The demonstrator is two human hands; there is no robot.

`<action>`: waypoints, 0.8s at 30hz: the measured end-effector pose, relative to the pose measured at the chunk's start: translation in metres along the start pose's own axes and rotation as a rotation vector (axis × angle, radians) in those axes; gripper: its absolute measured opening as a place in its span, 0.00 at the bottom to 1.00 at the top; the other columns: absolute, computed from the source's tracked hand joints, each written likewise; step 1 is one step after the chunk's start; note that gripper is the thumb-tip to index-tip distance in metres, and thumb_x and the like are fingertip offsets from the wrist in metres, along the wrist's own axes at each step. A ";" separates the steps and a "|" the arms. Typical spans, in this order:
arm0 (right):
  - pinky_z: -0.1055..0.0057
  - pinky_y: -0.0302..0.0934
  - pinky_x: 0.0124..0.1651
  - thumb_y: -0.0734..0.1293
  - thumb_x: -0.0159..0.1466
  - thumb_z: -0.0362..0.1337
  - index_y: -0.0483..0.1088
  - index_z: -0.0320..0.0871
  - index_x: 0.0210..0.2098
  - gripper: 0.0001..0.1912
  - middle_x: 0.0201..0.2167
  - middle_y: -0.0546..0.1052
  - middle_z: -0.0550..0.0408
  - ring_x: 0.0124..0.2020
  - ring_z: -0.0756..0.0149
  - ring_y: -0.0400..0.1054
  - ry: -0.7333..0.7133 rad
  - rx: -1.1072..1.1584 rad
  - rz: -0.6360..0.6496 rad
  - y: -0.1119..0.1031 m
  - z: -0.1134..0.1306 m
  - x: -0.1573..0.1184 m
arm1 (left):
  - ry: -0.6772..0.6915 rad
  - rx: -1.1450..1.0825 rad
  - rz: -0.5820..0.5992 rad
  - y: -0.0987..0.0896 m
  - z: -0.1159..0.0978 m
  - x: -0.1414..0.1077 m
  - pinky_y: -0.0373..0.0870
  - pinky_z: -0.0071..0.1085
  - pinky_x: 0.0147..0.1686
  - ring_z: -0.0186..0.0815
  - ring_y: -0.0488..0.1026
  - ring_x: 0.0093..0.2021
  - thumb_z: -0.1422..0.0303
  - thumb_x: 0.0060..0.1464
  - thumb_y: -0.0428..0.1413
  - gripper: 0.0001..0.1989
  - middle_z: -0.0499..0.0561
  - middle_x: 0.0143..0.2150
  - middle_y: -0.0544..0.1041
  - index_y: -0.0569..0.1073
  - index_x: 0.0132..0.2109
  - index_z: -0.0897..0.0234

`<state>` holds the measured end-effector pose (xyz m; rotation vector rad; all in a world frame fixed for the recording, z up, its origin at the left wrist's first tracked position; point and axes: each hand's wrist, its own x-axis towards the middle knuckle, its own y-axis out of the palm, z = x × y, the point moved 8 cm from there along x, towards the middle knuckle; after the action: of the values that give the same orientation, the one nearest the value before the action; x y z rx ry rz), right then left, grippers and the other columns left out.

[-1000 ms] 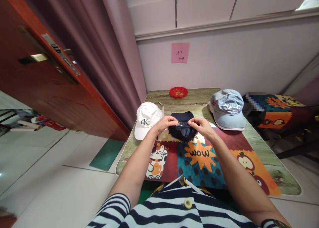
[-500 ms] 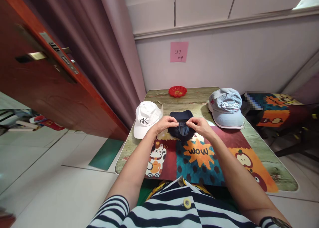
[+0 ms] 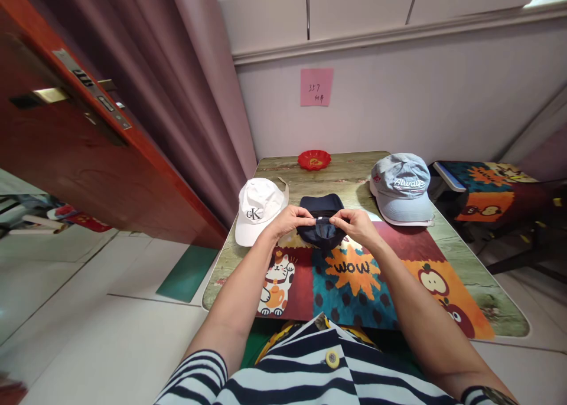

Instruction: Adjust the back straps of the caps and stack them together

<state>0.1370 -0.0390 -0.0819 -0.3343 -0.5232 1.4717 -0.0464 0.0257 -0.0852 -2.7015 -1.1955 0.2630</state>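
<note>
A dark navy cap (image 3: pixel 325 235) rests near the middle of the table, its back strap and opening facing me. My left hand (image 3: pixel 292 219) pinches the left part of the strap between thumb and fingers. On the strap's right part, my right hand (image 3: pixel 354 223) has a similar pinch, a short gap from the left. To the left of my hands is a white cap (image 3: pixel 261 207) with black letters. A light blue denim cap (image 3: pixel 402 189) with white lettering sits at the right.
Under the navy cap lies a colourful mat (image 3: pixel 354 299) on the wood-patterned table (image 3: pixel 341 180). A red scalloped dish (image 3: pixel 314 160) stands at the back edge. A wooden door (image 3: pixel 101 157) and a curtain are at the left; another mat-covered surface (image 3: pixel 496 192) is at the right.
The view has shifted slightly. Both hands keep their pinch on the navy cap's strap, and the fingertips look almost unchanged.
</note>
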 end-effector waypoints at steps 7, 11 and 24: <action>0.60 0.65 0.56 0.60 0.70 0.52 0.77 0.44 0.50 0.23 0.48 0.82 0.46 0.51 0.55 0.74 -0.098 0.204 -0.134 -0.045 -0.003 0.000 | 0.100 0.026 -0.143 -0.028 -0.014 -0.009 0.65 0.36 0.58 0.43 0.75 0.52 0.49 0.60 0.55 0.23 0.56 0.48 0.82 0.82 0.47 0.64; 0.56 0.65 0.58 0.63 0.68 0.49 0.78 0.44 0.47 0.19 0.48 0.82 0.46 0.52 0.53 0.75 -0.055 0.085 -0.184 -0.070 -0.041 -0.001 | 0.080 0.149 -0.274 -0.051 -0.009 -0.020 0.70 0.36 0.54 0.43 0.75 0.52 0.50 0.60 0.55 0.22 0.55 0.49 0.81 0.81 0.45 0.63; 0.52 0.66 0.59 0.67 0.56 0.25 0.72 0.53 0.60 0.33 0.63 0.70 0.48 0.59 0.51 0.70 -0.304 -0.463 0.060 -0.026 -0.054 0.010 | 0.050 0.311 0.107 -0.011 -0.019 0.001 0.65 0.39 0.58 0.45 0.74 0.55 0.58 0.52 0.63 0.16 0.53 0.50 0.81 0.81 0.45 0.62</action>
<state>0.1879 -0.0253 -0.1131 -0.4937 -1.1134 1.4580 -0.0487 0.0321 -0.0649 -2.4859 -0.9119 0.3609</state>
